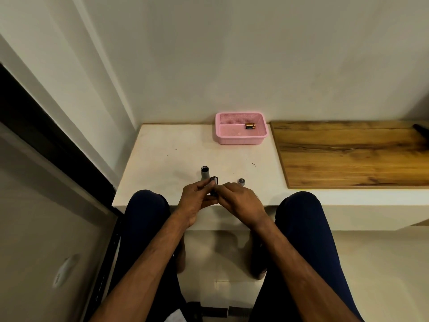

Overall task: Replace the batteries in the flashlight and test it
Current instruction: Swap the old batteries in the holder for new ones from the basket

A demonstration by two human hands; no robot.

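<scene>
The grey flashlight tube (205,173) lies on the white ledge (167,159) with its open end facing away from me. My left hand (197,201) and my right hand (239,203) meet just in front of the tube, both pinching a small black battery holder (214,182) between the fingertips. The flashlight's end cap (241,181) sits on the ledge just beyond my right hand. Far back, a pink basket (241,138) holds loose copper-and-black batteries (250,126).
A wooden board (348,154) covers the ledge to the right of the basket. A dark object (421,129) pokes in at its far right edge. My knees flank the ledge's front edge. A wall rises close behind and at the left.
</scene>
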